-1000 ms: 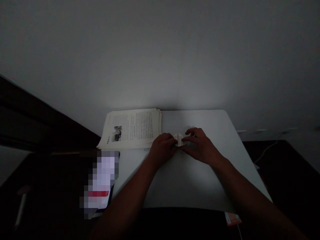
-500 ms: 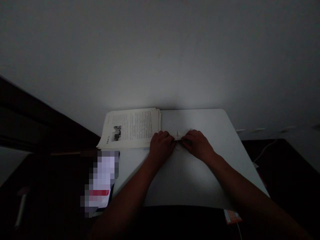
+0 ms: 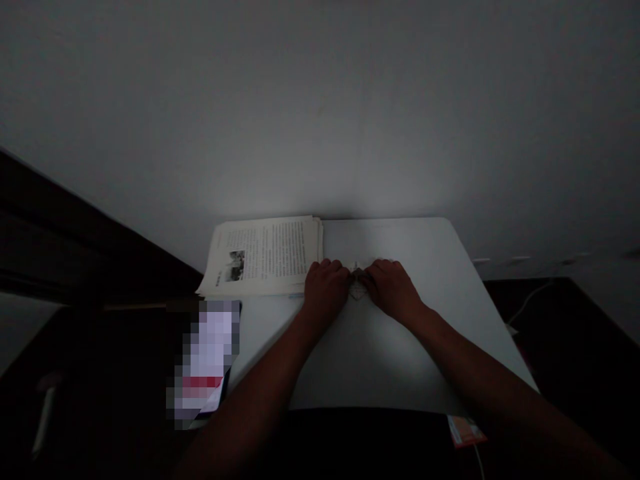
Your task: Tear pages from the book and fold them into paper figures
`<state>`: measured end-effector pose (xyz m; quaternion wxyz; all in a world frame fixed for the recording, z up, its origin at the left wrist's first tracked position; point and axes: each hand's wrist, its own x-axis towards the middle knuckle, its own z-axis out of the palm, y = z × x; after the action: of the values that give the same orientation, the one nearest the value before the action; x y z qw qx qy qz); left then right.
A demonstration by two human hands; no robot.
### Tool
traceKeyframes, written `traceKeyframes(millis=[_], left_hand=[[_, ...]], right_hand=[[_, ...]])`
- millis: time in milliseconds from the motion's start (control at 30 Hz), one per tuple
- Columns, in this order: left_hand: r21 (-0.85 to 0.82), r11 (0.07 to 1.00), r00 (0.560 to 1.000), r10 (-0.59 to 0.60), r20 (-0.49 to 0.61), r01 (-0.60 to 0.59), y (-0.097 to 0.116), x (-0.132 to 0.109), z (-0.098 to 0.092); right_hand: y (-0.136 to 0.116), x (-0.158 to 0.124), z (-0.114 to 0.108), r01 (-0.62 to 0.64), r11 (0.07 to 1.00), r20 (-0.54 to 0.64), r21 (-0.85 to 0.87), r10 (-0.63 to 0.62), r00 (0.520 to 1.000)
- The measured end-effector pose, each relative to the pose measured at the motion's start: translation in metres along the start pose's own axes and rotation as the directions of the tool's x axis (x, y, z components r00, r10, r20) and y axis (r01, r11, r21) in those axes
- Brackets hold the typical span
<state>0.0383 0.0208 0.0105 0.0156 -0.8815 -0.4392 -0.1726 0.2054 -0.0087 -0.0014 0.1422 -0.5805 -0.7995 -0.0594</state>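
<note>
A small folded piece of printed paper (image 3: 358, 290) lies between my hands over the white table, its pointed lower corner showing below the fingers. My left hand (image 3: 326, 287) is closed, thumb and fingertips pinching the paper's left side. From the other side, my right hand (image 3: 393, 287) pinches it too, and the two sets of fingertips nearly meet at the middle. The fingers cover most of the paper, so its full folded shape is hidden. Just left of my left hand is a stack of printed sheets (image 3: 260, 257) with a small dark picture on the top page.
The white table (image 3: 425, 247) stands against a grey wall (image 3: 320, 120). A phone or tablet with a lit, blurred screen (image 3: 210, 347) lies at the table's left edge. Below the front edge are a red-and-white packet (image 3: 466, 431) and a white cable (image 3: 479, 460).
My fingertips have come closer together and press down on the paper's middle. The raised upper part of the paper shows less, and its lower corner shows more.
</note>
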Motion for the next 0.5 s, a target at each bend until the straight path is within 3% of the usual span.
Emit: traceKeyframes(millis=[300, 433, 500], left_hand=[[-0.092, 0.996, 1.0, 0.017, -0.013, -0.018, -0.0047, -0.0009, -0.0006], [-0.15, 0.988, 0.992, -0.054, -0.111, 0.037, -0.0046, -0.003, 0.0032], [-0.2, 0.974, 0.977, -0.136, -0.166, 0.102, -0.0018, -0.0029, 0.0044]], right_hand=[[0.0042, -0.0011, -0.0013, -0.074, 0.97, -0.054, 0.232, 0.089, 0.995], [0.0021, -0.0029, -0.0046, -0.164, 0.85, -0.201, 0.501, 0.299, 0.933], [-0.002, -0.0028, -0.0083, -0.181, 0.779, -0.201, 0.6, 0.366, 0.909]])
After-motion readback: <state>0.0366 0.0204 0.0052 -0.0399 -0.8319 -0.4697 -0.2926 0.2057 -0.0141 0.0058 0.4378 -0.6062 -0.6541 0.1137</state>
